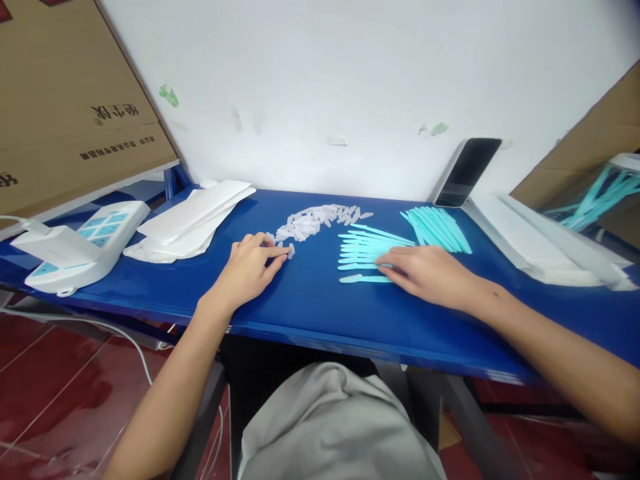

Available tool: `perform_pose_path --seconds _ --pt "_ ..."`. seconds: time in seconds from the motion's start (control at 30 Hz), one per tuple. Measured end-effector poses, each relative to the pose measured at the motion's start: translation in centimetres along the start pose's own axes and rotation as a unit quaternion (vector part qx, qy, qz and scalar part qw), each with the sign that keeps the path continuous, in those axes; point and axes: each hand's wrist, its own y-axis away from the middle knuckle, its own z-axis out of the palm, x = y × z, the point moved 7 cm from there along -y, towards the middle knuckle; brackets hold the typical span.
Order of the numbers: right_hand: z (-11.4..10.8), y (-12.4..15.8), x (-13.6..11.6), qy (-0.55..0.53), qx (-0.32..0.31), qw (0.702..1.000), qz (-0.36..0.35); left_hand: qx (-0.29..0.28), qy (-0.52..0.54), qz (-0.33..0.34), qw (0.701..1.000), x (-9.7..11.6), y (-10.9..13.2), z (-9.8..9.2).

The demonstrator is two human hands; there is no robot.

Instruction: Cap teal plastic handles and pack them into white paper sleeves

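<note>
My left hand point(250, 267) rests on the blue table with its thumb and index finger closed at a small translucent plastic cap point(291, 251). Just behind it lies a loose pile of similar caps point(313, 221). My right hand point(425, 272) has its fingers closed on the end of a turquoise eyebrow razor point(363, 279), the nearest of a row, pale tip pointing left. Other turquoise razors point(367, 248) lie side by side behind it, partly covered by my fingers. A second bunch of razors point(436, 229) lies slanted beyond my right hand.
White paper sleeves point(195, 220) and a power strip point(95, 243) with a plugged-in white adapter point(63, 247) lie at left. A phone point(467, 172) leans on the wall. White packaging point(540, 247) and a clear container of turquoise sticks point(600, 193) are at right. Cardboard point(75, 87) stands left.
</note>
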Motion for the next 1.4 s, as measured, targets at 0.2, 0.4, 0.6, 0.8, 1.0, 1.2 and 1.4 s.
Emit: perform_pose_path --seconds 0.2,0.4,0.6,0.8,1.0,1.2,1.4 --pt "-0.1 -0.4 0.6 -0.087 -0.039 0.994 0.053 0.023 0.008 0.085 0.996 2.3 0.2 -0.5" --pt "0.4 -0.4 0.8 -0.114 -0.051 0.990 0.057 -0.018 0.064 0.129 0.989 3.5 0.5 -0.4" --pt "0.7 -0.3 0.8 -0.094 -0.038 0.994 0.048 -0.080 0.058 0.128 0.987 3.8 0.5 0.8" --pt "0.4 -0.2 0.3 -0.058 -0.003 0.998 0.020 -0.054 0.068 0.137 0.987 3.7 0.4 0.8" --pt "-1.1 -0.4 -0.7 -0.048 0.074 0.996 -0.023 -0.029 0.106 0.160 0.981 4.1 0.7 0.3" --pt "-1.5 0.1 0.4 -0.124 0.105 0.987 0.007 -0.022 0.134 0.117 0.984 3.7 1.1 0.1" --pt "-0.7 0.4 0.6 -0.135 0.065 0.988 0.045 -0.025 0.083 0.139 0.987 3.9 1.2 0.3"
